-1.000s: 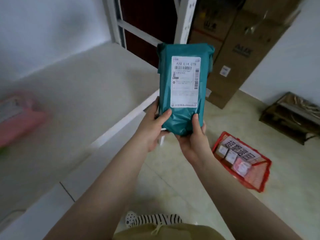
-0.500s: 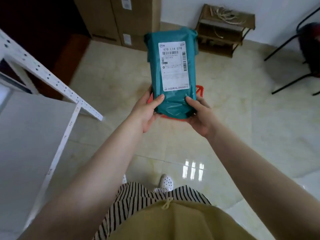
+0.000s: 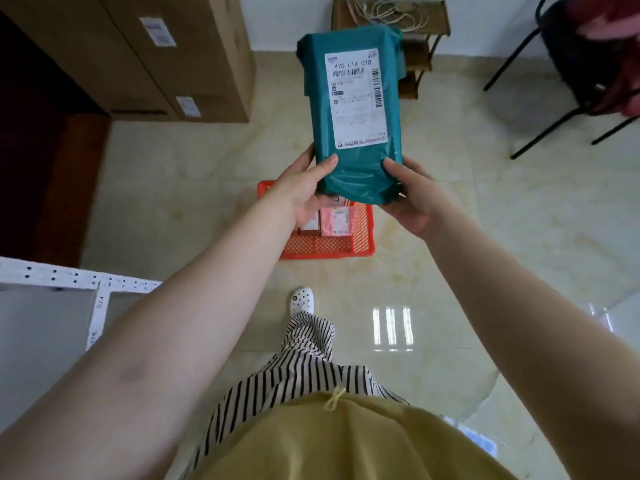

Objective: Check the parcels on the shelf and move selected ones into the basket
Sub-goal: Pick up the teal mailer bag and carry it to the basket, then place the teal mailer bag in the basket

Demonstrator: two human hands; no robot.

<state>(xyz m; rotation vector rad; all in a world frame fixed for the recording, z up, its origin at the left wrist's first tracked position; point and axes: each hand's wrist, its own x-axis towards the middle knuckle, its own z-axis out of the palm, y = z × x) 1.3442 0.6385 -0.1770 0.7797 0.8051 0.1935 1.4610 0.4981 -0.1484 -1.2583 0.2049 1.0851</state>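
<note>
The teal parcel (image 3: 353,116) is held upright in the air by its lower end, white label (image 3: 356,98) facing the camera, above the far part of the red basket (image 3: 360,237) on the tiled floor. The left hand (image 3: 304,192) and right hand (image 3: 412,199) both have fingers clamped on it. A pink parcel (image 3: 337,220) lies in the basket. The white shelf (image 3: 52,282) stands at left.

Soft even daylight, window glare on the glossy floor (image 3: 391,329), wide-angle bending at edges
</note>
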